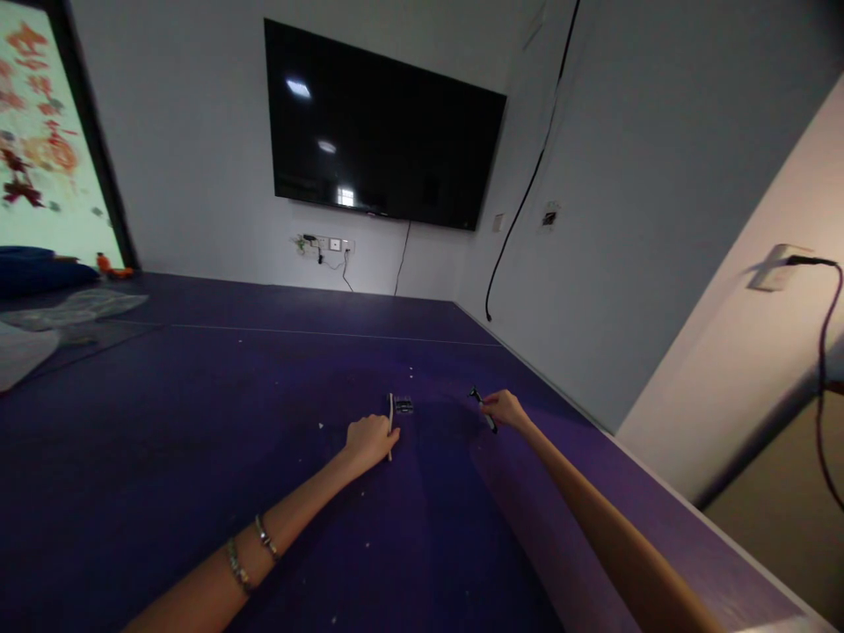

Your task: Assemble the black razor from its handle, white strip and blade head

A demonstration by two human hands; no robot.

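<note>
My left hand (370, 441) is closed around a slim white toothbrush (390, 411), its dark-bristled head pointing away from me. Just right of the toothbrush lies a small dark rectangular item with pale markings (404, 405), too small to make out. Farther right, the fingers of my right hand (504, 408) pinch a razor (490, 422) by its handle. The razor's black head tilts up and to the left, and its lower end slants toward me. Both hands are low over the purple surface (422, 527).
A wall-mounted television (382, 132) hangs beyond the surface, with sockets and wires below. A black cable (527, 189) dangles along the right wall. Clear plastic sheets (85, 306) and a dark blue cloth bundle (43, 271) lie at far left. White specks dot the surface.
</note>
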